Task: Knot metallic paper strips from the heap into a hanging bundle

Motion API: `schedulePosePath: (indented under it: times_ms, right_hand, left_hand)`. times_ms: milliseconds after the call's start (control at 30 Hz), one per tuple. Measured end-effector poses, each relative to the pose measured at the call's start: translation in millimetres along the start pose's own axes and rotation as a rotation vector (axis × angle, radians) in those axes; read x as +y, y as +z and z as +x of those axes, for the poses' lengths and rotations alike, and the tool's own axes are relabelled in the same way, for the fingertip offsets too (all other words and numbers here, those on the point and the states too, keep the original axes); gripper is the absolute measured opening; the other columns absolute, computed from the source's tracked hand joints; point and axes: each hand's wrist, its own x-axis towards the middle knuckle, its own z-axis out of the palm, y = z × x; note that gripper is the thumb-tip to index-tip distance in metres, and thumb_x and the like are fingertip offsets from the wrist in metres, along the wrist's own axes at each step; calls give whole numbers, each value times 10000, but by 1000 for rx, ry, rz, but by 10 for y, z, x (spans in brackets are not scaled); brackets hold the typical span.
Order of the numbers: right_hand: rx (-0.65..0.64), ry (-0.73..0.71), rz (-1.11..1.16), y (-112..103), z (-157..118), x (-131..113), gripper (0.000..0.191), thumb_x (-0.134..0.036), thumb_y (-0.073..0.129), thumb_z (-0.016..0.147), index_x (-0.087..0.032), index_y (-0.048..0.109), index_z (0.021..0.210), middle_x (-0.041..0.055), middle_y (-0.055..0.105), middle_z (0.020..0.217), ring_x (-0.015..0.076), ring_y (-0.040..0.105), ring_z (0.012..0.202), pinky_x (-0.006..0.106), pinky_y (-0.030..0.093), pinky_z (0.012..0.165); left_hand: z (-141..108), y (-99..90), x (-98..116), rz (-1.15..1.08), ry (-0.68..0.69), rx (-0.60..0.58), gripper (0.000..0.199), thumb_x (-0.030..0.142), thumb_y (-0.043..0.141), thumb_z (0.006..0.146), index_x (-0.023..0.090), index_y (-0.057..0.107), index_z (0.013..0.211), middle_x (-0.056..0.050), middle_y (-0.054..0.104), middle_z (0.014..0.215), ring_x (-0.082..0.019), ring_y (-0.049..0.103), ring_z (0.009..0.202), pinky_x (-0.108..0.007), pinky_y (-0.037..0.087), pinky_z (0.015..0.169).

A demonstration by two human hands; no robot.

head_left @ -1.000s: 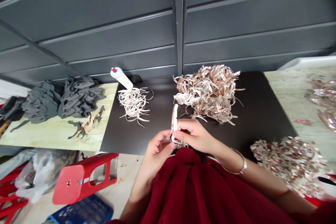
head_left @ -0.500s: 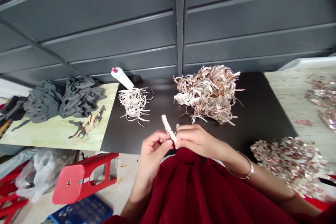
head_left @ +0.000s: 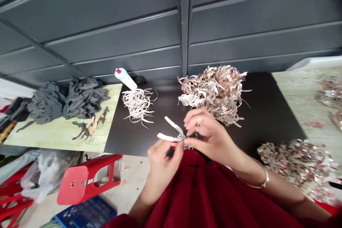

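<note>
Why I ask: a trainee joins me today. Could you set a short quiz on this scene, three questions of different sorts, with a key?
1. Which hand pinches the white piece?
A) the left hand
B) the right hand
C) neither hand

2. True or false: the dark grey pieces lie to the left of the bottle.

3. Fill in the colour: the stool beside the blue crate is ____.

Key: 1. A; 2. true; 3. red.
</note>
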Motion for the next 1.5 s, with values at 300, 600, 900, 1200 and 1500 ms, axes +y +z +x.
schedulePosePath:
  times_ms: [300, 600, 900, 1200, 1500]
  right_hand:
    - [0, -125, -162, 175, -69, -114, 292, 54, 516, 773, -221, 458, 853, 43, 506, 992, 159, 524, 983, 285, 493, 822]
    - [-62, -116, -129, 110, -68, -131, 303, 78, 486, 758, -207, 461, 857, 66, 509, 1038, 168, 531, 1022, 285, 503, 827]
    - [-239, 25, 100, 29, -33, -27, 414, 123, 452, 683, -215, 456, 921, 73, 438, 1153, 136, 543, 992, 224, 561, 701]
    - [-88, -84, -37, 48, -128, -51, 359, 39, 524, 794, -234, 493, 1026, 79, 458, 1183, 186, 498, 1148, 295, 561, 810]
    - [-177, -154, -110, 3, -99, -104, 421, 85, 460, 767, -197, 473, 1080, 117, 455, 1192, 199, 487, 1178, 330, 541, 903]
  left_hand:
    - [0, 33, -59, 231, 297, 88, 95, 103, 558, 807, 155, 614, 752, -31, 667, 740, -116, 612, 632, -207, 484, 584]
    - [4, -4, -70, 306, 412, 19, 111, 78, 528, 836, 154, 596, 793, -60, 659, 760, -132, 595, 641, -230, 484, 591]
    - [-6, 4, -77, 265, 480, -44, 83, 79, 530, 843, 145, 580, 832, -67, 639, 726, -153, 573, 652, -257, 487, 591]
    - [-5, 35, -26, 232, 390, -16, 121, 73, 515, 843, 158, 599, 865, -60, 659, 774, -142, 613, 683, -249, 521, 621]
    - [-7, 18, -29, 294, 458, -32, 105, 77, 522, 844, 147, 591, 879, -67, 665, 763, -149, 604, 655, -255, 508, 611]
